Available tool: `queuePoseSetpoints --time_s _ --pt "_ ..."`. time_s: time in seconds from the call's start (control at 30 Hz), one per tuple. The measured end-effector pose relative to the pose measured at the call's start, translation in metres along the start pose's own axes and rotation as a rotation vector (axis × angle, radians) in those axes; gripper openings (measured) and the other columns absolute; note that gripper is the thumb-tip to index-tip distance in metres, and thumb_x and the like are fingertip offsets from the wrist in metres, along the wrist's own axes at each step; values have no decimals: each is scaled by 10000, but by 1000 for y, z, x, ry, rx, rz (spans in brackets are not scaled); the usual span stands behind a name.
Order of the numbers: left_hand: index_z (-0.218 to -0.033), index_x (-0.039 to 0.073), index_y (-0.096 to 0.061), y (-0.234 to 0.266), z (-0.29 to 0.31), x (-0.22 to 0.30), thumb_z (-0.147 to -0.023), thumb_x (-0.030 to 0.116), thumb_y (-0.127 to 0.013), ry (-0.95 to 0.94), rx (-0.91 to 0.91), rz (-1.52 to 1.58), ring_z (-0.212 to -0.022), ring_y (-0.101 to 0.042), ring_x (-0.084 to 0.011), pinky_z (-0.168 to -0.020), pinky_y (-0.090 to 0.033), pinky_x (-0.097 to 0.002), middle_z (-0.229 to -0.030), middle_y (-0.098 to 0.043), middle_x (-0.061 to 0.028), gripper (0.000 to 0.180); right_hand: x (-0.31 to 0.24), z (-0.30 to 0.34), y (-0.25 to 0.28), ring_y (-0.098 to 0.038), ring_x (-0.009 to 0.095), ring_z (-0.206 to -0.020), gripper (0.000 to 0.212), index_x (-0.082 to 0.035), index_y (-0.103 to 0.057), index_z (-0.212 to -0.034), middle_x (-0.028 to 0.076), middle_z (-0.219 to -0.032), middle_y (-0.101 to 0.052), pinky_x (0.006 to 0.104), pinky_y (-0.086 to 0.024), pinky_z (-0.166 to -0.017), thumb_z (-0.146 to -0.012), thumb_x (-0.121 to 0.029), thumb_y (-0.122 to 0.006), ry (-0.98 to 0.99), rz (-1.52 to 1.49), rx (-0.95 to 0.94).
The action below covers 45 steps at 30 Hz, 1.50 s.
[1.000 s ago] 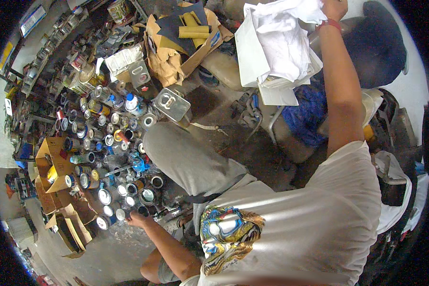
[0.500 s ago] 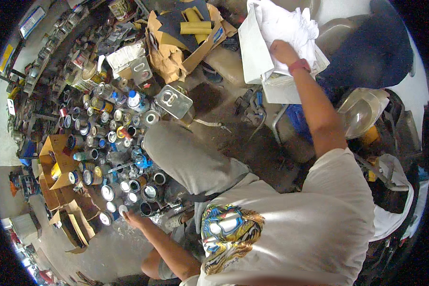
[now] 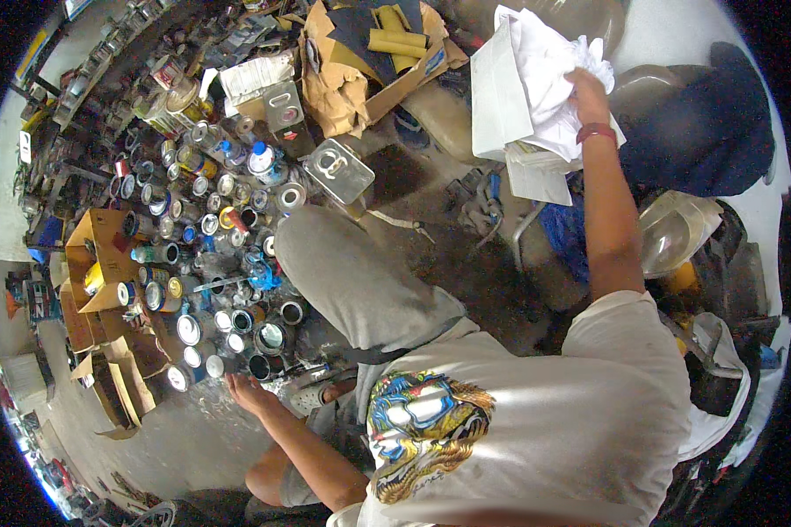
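My right hand [image 3: 589,95] is closed on a white cloth [image 3: 549,83] at the upper right. The cloth bulges from the top of an open white box [image 3: 498,101], and my hand is over the box's right side. At lower left, my left hand [image 3: 250,394] has its fingers stretched out, with none visibly wrapped round anything. Just beyond its fingertips is a pale round disc [image 3: 215,366], like a lid or can top; whether they touch is hard to tell. Several open paint cans [image 3: 270,337] stand close beside that hand.
Many cans and jars crowd the floor at left, among them a blue-capped bottle [image 3: 262,161]. A metal tin [image 3: 338,171] stands beyond my knee. Cardboard boxes [image 3: 105,255] lie at far left; a torn carton [image 3: 334,83] holds cardboard tubes. A dark-covered seat [image 3: 712,132] is at right.
My right hand has shifted right across the white cloth. My left hand has drawn back slightly from the pale disc, which its fingers seemed to touch before. The whole view has shifted a little.
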<state>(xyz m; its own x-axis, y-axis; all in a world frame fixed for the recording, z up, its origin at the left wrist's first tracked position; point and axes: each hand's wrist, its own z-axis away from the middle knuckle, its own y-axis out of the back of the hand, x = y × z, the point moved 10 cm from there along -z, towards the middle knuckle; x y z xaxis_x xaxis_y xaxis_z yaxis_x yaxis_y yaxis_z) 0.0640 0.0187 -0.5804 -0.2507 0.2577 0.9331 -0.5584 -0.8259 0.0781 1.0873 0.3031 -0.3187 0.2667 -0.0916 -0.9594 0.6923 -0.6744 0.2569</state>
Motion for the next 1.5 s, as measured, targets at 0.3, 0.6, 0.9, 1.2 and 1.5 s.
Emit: queuePoseSetpoints --time_s 0.3,0.6,0.9,1.2,1.5 --pt "-1535 57 -450 -124 76 101 -1033 175 -550 -109 -396 87 -1354 -527 -254 -1121 -401 -404 -1504 -537 -157 525 -172 85 -115 -693 188 -1005 498 -12 -592 -1390 95 -1126 -729 330 -562 -894 -902 -92 -649 141 -469 -409" --pt "-1384 11 -591 -287 272 177 -1091 444 -496 201 -1324 143 -1159 -649 -200 -991 -528 -402 -1360 -654 -133 531 -211 368 -327 -662 141 -1084 374 -3 -659 -1294 63 -1165 -727 287 -476 -1036 -924 -50 -633 -120 -701 -1247" --pt "-1382 43 -551 -278 205 177 -1026 59 -587 132 -855 563 -1191 -665 -216 -1010 -549 -367 -1326 -664 -91 358 -171 442 -349 -635 159 -1168 487 -10 -558 -1353 118 -1241 -688 326 -499 -1014 -899 19 -735 -167 -530 -1260" --pt "-1455 39 -497 -274 231 161 -992 425 -584 377 -887 615 -1280 -605 -247 -1110 -443 -447 -1384 -612 -88 608 -178 457 -343 -648 131 -1088 388 22 -590 -1295 110 -1197 -691 300 -518 -976 -918 80 -660 215 -190 -1105" --pt "-1378 12 -588 -258 235 172 -988 202 -727 17 -878 182 -1024 -648 -140 -888 -506 -296 -1181 -692 -52 455 -165 466 -350 -643 142 -1104 408 14 -583 -1292 89 -1211 -672 303 -523 -977 -887 63 -602 -33 -476 -1125"
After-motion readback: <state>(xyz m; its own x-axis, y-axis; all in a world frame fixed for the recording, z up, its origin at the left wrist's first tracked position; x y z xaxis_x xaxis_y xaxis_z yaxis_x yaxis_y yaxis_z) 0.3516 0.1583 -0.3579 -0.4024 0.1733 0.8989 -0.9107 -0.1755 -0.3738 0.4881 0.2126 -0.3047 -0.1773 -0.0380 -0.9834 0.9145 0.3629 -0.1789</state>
